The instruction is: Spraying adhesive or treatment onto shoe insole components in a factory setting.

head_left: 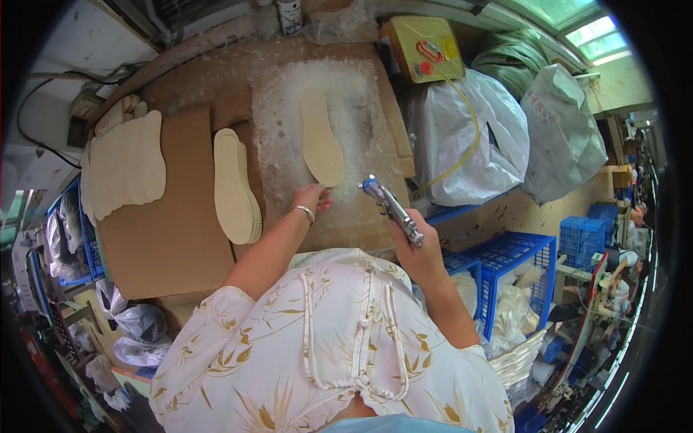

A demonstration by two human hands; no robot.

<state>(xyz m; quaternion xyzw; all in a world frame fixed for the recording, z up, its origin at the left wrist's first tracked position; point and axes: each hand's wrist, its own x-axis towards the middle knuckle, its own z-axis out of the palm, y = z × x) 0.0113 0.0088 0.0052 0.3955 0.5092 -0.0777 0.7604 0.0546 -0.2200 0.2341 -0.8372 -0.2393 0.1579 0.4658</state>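
A single cream insole (323,137) lies on a white, glue-crusted patch (274,108) of the cardboard-covered table. At its near end is my left hand (312,201), with a bracelet at the wrist; the fingers are closed on the insole's edge. My right hand (419,245) is wrapped round a silver spray gun (393,211) with a blue collar near its nozzle. The nozzle points up and left, to the right of the insole and apart from it. Left of the patch sits a neat stack of insoles (236,187).
More insoles (130,162) lie overlapped on brown cardboard (173,252) at the left. A yellow can (426,47) with a yellow hose (473,130) stands at the back right, beside white sacks (469,144). Blue crates (509,260) stand at the right, below the table.
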